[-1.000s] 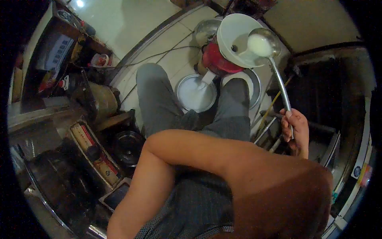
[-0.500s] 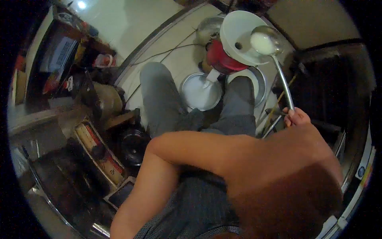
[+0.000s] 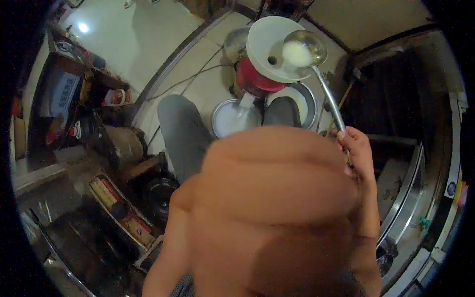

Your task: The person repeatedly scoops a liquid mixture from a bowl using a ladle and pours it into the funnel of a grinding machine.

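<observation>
My right hand (image 3: 357, 148) is closed around the handle of a long metal ladle (image 3: 330, 98). White liquid (image 3: 297, 53) lies in the ladle's bowl, which is over the right side of a wide white hopper (image 3: 264, 42) with a dark hole. The hopper sits on a red machine (image 3: 253, 78) whose pale spout (image 3: 246, 101) points into a metal pot (image 3: 216, 119) of white, frothy liquid. Large and blurred in front of the camera is bare skin, apparently my left hand and forearm (image 3: 272, 193); its fingers cannot be made out.
A second metal pot (image 3: 310, 106) with whitish contents stands behind my right knee (image 3: 282, 111). A cord (image 3: 193, 79) runs over the tiled floor. On the left are a shelf with a white-and-red tub (image 3: 117, 97) and a narrow box (image 3: 123, 210). A dark cabinet (image 3: 391, 99) is at right.
The view has shifted, moving the machine and pots leftward in the picture. The blurred left limb now covers more of the middle and part of the front pot. The ladle stays over the hopper.
</observation>
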`<state>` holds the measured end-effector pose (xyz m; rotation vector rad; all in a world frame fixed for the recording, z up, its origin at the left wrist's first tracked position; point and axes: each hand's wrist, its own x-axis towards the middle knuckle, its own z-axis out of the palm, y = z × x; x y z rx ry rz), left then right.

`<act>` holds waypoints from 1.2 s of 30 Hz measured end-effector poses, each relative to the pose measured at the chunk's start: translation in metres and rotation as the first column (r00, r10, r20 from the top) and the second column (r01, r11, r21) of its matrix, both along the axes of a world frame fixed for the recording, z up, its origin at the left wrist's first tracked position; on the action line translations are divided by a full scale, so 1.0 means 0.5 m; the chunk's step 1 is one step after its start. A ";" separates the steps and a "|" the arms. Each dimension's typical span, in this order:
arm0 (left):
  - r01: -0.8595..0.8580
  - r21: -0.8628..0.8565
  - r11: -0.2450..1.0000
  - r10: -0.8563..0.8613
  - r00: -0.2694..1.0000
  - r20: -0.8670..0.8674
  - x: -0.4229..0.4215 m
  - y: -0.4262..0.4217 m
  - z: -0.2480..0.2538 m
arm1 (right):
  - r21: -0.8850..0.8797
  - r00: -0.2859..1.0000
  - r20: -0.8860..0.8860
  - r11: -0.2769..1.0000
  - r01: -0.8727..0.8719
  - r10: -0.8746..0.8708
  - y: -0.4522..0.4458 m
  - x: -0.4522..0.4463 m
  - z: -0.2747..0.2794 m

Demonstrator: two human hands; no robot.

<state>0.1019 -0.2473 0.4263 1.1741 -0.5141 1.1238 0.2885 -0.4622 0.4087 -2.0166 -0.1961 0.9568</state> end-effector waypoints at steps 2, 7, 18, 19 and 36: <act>-0.128 0.013 0.992 0.129 0.991 -0.029 0.001 0.028 -0.019 | 0.015 1.000 -0.013 1.000 0.015 -0.014 0.000 -0.005 -0.004; -0.578 0.069 0.813 0.576 0.781 -0.241 0.033 0.129 -0.098 | 0.065 1.000 -0.012 0.998 -0.015 0.016 -0.017 0.005 -0.025; -0.599 0.237 0.765 0.420 0.185 -0.888 -0.025 0.325 -0.485 | 0.005 0.998 0.068 1.000 -0.005 0.005 -0.016 -0.023 -0.023; -0.520 0.403 0.754 0.520 0.097 -0.849 -0.034 0.323 -0.493 | -0.016 0.999 0.053 1.000 -0.009 0.010 -0.014 -0.030 -0.021; -0.519 0.418 0.746 0.497 0.015 -0.868 -0.016 0.299 -0.468 | 0.059 0.994 0.098 0.997 0.052 -0.057 -0.028 -0.030 -0.059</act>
